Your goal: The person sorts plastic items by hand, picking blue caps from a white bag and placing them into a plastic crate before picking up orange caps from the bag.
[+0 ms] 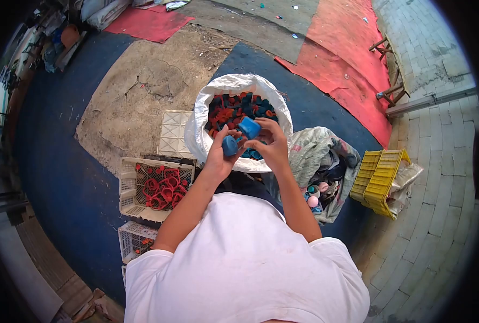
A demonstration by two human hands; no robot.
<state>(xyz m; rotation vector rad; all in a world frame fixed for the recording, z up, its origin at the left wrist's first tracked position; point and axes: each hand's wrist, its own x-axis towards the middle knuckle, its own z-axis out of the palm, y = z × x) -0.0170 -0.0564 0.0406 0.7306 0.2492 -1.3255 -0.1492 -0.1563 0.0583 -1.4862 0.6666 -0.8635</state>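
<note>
Both hands are raised over a white woven sack [199,121] with a rolled rim, full of small red, orange and dark teal pieces [231,107]. My left hand [220,153] is closed around a rounded blue piece [230,145]. In my right hand [272,142] is a brighter blue, cup-like piece [249,127], pinched between the fingers. The two pieces are close together, at slightly different heights. Whether they touch is hard to tell. More teal pieces show in the sack beneath the hands.
A cream crate [125,202] of red ring-like pieces stands at the left, with another crate [125,242] nearer. At the right are an open grey-green sack [301,142] of mixed items and yellow crates [377,177]. Wooden stools [393,91] stand by the wall.
</note>
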